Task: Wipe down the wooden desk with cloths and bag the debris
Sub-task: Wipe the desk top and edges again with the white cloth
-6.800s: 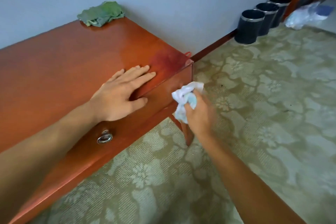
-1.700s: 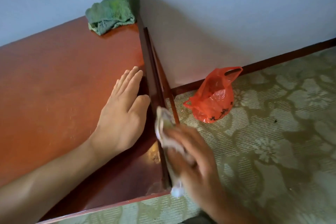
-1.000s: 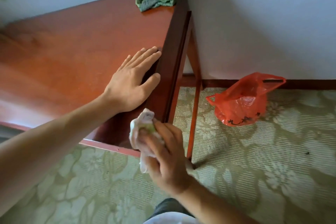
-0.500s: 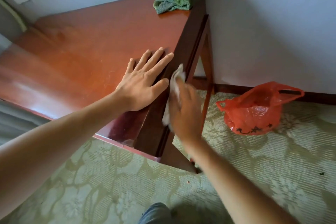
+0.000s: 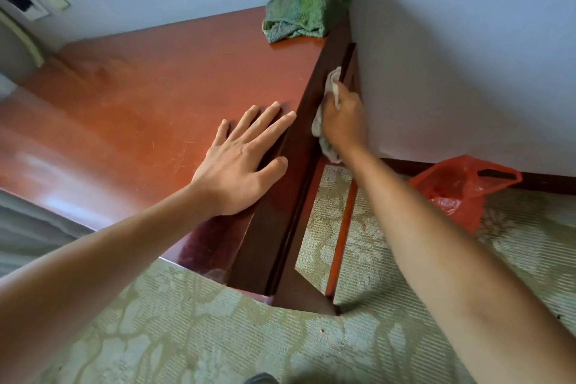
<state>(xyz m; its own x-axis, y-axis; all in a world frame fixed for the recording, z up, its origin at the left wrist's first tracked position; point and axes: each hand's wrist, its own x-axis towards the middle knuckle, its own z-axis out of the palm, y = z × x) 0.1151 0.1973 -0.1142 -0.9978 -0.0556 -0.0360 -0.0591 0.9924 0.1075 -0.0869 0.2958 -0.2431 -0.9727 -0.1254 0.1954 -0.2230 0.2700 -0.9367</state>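
Observation:
The reddish wooden desk (image 5: pixel 149 97) stands against the wall. My left hand (image 5: pixel 240 162) lies flat on the desk top near its right edge, fingers straight and spread. My right hand (image 5: pixel 343 115) grips a crumpled white cloth (image 5: pixel 332 84) and presses it against the dark side panel of the desk, well along toward the wall. A green cloth (image 5: pixel 307 9) lies bunched on the desk's far right corner. A red plastic bag (image 5: pixel 458 193) sits open on the carpet by the wall, right of my right forearm.
Green floral carpet (image 5: pixel 374 346) covers the floor. A thin desk brace (image 5: pixel 341 227) runs below the side panel. A wall socket (image 5: pixel 31 0) is at the upper left. The wall (image 5: pixel 452 56) is close behind my right hand.
My right hand has slid the white cloth along the desk's side panel toward the wall. My left hand has stayed flat on the desk top.

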